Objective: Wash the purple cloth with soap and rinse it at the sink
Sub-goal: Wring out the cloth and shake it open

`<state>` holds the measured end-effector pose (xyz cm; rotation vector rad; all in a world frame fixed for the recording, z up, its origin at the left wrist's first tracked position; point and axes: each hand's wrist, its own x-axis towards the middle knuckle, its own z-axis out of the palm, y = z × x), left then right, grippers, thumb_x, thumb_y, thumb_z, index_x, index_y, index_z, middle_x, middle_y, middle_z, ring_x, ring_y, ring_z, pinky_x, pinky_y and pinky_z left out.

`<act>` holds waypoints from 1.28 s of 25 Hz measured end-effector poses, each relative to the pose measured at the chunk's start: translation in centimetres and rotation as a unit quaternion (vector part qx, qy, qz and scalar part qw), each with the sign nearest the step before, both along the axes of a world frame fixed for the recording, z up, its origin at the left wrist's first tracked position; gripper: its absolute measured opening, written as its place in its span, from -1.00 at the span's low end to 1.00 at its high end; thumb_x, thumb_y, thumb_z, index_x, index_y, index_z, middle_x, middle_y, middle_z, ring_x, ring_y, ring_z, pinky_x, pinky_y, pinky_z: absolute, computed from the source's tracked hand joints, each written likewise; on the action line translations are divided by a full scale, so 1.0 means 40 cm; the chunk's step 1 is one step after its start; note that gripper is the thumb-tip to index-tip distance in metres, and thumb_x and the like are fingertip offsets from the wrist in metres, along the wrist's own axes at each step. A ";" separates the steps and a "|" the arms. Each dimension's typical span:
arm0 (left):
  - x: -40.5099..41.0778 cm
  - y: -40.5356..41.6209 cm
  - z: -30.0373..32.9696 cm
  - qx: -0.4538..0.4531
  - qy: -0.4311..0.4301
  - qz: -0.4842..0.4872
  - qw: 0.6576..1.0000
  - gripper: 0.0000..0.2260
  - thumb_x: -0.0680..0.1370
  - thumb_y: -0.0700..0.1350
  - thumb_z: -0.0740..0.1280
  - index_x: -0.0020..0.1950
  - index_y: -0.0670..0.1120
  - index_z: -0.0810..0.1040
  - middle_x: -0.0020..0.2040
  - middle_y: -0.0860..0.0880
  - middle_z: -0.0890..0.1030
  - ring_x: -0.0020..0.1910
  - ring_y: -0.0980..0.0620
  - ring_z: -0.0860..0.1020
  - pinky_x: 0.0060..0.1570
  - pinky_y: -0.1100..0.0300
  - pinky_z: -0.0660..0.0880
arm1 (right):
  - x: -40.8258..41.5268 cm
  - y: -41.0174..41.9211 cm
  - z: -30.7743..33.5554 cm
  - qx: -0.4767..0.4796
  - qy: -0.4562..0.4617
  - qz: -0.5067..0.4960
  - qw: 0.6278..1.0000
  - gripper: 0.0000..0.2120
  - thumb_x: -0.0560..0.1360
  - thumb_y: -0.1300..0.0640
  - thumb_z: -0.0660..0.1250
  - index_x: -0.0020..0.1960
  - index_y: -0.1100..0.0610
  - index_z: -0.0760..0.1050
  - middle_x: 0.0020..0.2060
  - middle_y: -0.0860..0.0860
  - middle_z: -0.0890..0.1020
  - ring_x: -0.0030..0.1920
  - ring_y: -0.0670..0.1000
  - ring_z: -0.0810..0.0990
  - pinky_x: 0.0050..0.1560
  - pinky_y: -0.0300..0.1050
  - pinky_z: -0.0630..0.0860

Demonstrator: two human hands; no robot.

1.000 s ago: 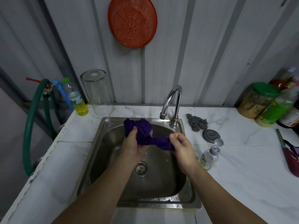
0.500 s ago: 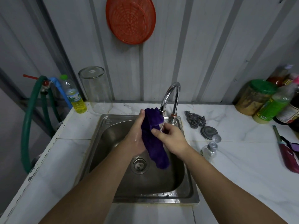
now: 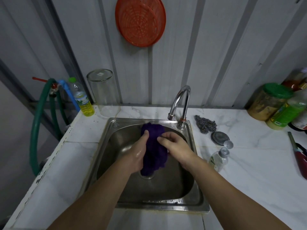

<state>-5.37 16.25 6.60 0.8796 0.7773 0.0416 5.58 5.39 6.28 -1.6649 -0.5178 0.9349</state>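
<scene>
The purple cloth [image 3: 153, 151] hangs bunched and lengthwise over the steel sink [image 3: 197, 205], its lower end above the drain. My left hand [image 3: 138, 152] grips its left side, wet and glistening. My right hand [image 3: 175, 146] presses on it from the right, fingers across the upper part. The chrome tap [image 3: 180, 100] curves over the back of the basin; I see no water stream. A small clear soap bottle [image 3: 218, 159] with its cap flipped open stands on the counter just right of the sink.
A steel scourer [image 3: 206, 124] and a metal lid [image 3: 220, 138] lie right of the tap. Jars and bottles [image 3: 280, 105] crowd the back right; a red-handled tool [image 3: 299, 155] lies at the right edge. An upturned glass jar [image 3: 103, 92], yellow-liquid bottle [image 3: 82, 98] and green hose [image 3: 38, 127] stand left.
The cloth went from stretched between both hands to bunched vertically, and both hands have lowered it from the tap's spout deeper into the basin.
</scene>
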 end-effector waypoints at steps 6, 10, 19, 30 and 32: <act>-0.016 0.048 0.016 0.043 -0.010 -0.059 0.997 -0.60 0.57 -0.10 0.16 0.23 -0.31 0.61 -0.07 -0.24 0.63 -0.15 -0.10 0.60 -0.06 0.08 0.49 | -0.002 0.015 0.001 -0.002 -0.069 0.061 0.996 -0.54 0.48 0.30 0.47 0.36 0.15 0.49 -0.14 0.00 0.61 -0.16 -0.09 0.63 -0.06 -0.22 0.57; -0.011 0.062 0.038 0.160 0.041 -0.092 0.982 -0.76 0.51 -0.44 0.19 -0.08 -0.22 0.62 -0.22 -0.21 0.62 -0.28 -0.09 0.62 -0.19 0.14 0.54 | -0.006 0.016 0.008 0.030 -0.058 0.044 0.997 -0.60 0.53 0.38 0.37 0.30 0.07 0.51 -0.20 -0.01 0.66 -0.26 -0.12 0.67 -0.23 -0.26 0.58; -0.024 0.061 0.026 0.579 0.098 -0.005 0.809 -0.89 0.52 -0.10 0.47 -0.03 -0.12 0.65 -0.09 -0.03 0.64 -0.13 0.05 0.57 -0.18 0.21 0.44 | 0.002 0.006 0.008 0.004 -0.092 0.000 0.996 -0.55 0.49 0.32 0.43 0.35 0.16 0.48 0.10 0.11 0.68 0.04 0.07 0.69 0.08 -0.06 0.66; -0.028 0.049 0.066 0.375 -0.114 0.056 0.918 -0.72 0.60 -0.02 0.39 0.24 -0.10 0.47 0.07 -0.09 0.67 0.08 -0.13 0.65 0.10 -0.14 0.61 | 0.025 -0.012 0.172 -0.007 -0.346 0.057 0.937 -0.89 0.53 0.13 0.38 -0.13 -0.05 0.52 -0.21 -0.05 0.65 -0.17 -0.01 0.61 -0.08 -0.09 0.55; -0.034 0.049 0.048 0.229 -0.149 0.014 0.962 -0.56 0.47 -0.01 0.51 0.27 -0.13 0.52 0.11 -0.07 0.71 0.14 -0.11 0.65 0.16 -0.10 0.60 | 0.026 -0.004 0.184 0.007 -0.341 0.031 0.939 -0.87 0.52 0.10 0.37 -0.16 -0.09 0.50 -0.28 -0.09 0.64 -0.20 0.01 0.63 -0.10 -0.02 0.59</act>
